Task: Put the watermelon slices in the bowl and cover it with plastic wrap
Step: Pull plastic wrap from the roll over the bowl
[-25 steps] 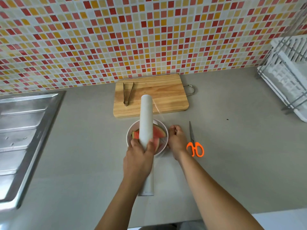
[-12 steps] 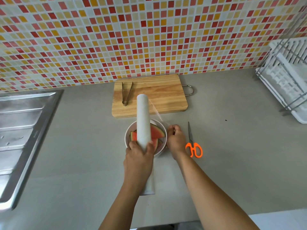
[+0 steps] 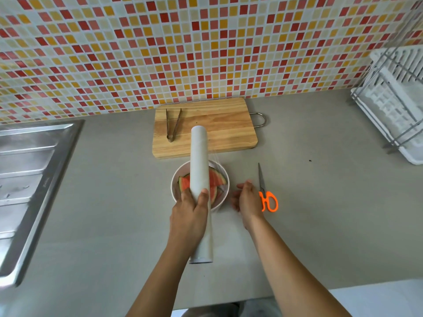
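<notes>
A white bowl stands on the grey counter, with watermelon slices inside. My left hand grips a long white roll of plastic wrap held lengthwise above the bowl. A thin clear film stretches from the roll down over the bowl's right side. My right hand hovers just right of the bowl with fingers relaxed and spread, holding nothing.
Orange-handled scissors lie just right of my right hand. A wooden cutting board with metal tongs sits behind the bowl. A steel sink is at the left, a dish rack at the far right.
My right hand has let go of the film at the bowl's right rim, opened and drawn slightly right toward the scissors. My left hand still holds the roll over the bowl.
</notes>
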